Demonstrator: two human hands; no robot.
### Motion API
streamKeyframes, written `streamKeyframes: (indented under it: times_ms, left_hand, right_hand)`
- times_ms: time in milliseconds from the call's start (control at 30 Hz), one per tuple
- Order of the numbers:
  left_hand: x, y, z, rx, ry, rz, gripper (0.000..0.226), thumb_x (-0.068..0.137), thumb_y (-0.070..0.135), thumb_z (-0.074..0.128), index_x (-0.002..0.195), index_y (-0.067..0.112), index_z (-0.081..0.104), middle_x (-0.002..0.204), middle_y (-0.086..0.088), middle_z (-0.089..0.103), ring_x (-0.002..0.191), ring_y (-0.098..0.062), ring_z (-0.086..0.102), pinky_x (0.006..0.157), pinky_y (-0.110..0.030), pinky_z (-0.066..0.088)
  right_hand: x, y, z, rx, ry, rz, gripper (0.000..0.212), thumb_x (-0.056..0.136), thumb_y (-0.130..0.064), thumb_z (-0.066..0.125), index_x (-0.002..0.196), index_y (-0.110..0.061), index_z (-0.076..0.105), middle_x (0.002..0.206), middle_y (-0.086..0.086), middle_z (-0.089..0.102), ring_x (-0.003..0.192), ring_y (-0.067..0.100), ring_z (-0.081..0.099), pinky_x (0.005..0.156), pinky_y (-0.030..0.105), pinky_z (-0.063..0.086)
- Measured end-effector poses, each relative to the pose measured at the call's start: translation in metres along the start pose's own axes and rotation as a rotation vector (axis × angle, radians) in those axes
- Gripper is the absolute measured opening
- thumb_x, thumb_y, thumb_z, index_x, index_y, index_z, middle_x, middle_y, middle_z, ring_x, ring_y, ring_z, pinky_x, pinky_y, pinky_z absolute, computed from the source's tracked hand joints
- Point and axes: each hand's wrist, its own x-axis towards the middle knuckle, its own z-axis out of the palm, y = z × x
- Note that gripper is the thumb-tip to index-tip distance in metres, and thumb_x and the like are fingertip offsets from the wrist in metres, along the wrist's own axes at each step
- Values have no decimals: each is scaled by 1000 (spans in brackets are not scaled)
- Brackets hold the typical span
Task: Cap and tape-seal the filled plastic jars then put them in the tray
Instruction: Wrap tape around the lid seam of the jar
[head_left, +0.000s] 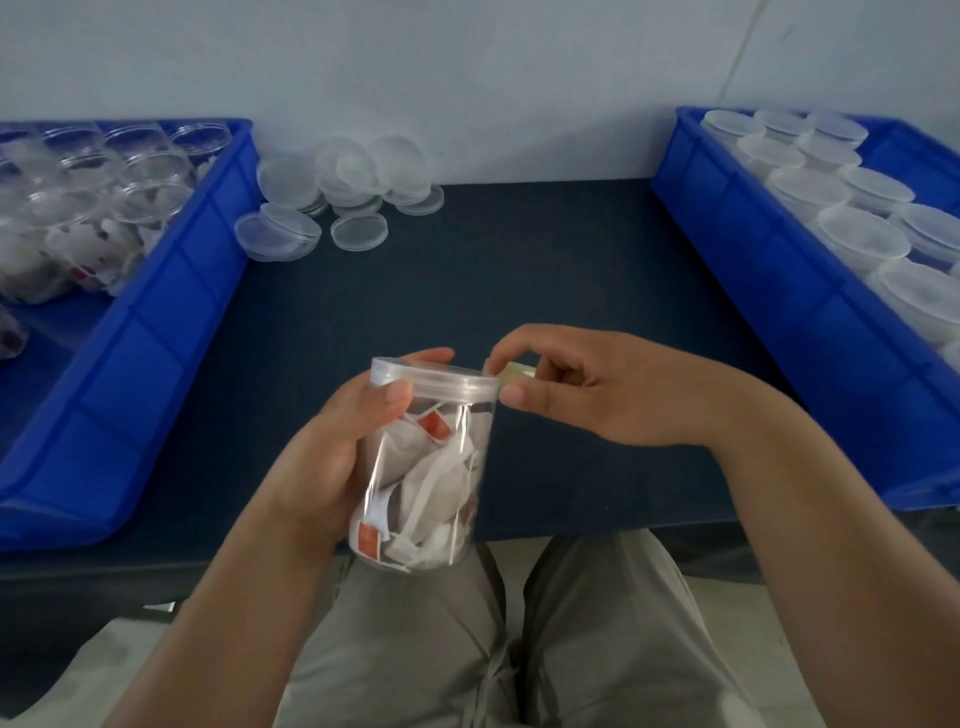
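Left hand (332, 457) grips jar (441, 467) straddling table (571, 312) edge.

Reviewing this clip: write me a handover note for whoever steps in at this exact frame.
Left hand grips the filled jar over the near table edge. Right hand pinches tape against the side of the lid.
Done: this jar is capped; capped jars stand in the right tray.
Left: finish the tape seal and set the jar down, probably in the right tray. Then cap the open jars in the left tray with the loose lids.
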Motion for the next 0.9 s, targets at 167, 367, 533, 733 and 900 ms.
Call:
streamKeyframes:
  times_ms: [167, 367, 533, 733, 900]
  left_hand:
    - [5, -3, -11, 106, -48, 64, 96, 67, 61, 93, 141, 6, 63, 116, -17, 74, 95, -28, 74, 76, -38, 63]
    - [-1, 2, -30, 437, -30, 89, 81, 80, 74, 79, 152, 48, 53, 148, 4, 65, 135, -19, 63, 104, -39, 56]
    - [-1, -6, -6, 585, 113, 162, 102, 49, 91, 83, 137, 49, 53, 125, 17, 72, 114, -11, 73, 83, -31, 62]
    - [2, -16, 7, 599, 306, 302, 111, 52, 82, 88, 150, 53, 47, 130, 30, 66, 120, 5, 65, 96, -30, 55]
    - [8, -11, 8, 707, 449, 339, 111, 47, 78, 89, 146, 58, 45, 126, 42, 57, 115, 15, 59, 91, -25, 53]
  right_hand:
    - [6, 6, 13, 44, 12, 36, 45, 86, -88, 42, 121, -62, 57, 93, -5, 68, 80, 12, 65, 70, 29, 54]
    - [5, 16, 36, 44, 76, 26, 35, 96, -82, 44, 119, -60, 57, 90, -4, 66, 71, 5, 60, 65, 24, 48]
    - [3, 13, 44, 69, 216, 23, 38, 98, -81, 42, 122, -55, 55, 86, 4, 65, 72, 18, 61, 64, 35, 54]
    - [3, 8, 51, 13, 286, 15, 30, 102, -68, 51, 117, -45, 60, 71, -19, 59, 64, 1, 55, 56, 19, 41]
    - [3, 4, 53, 5, 201, 21, 36, 98, -74, 51, 127, -52, 56, 85, -22, 63, 81, -5, 61, 64, 17, 42]
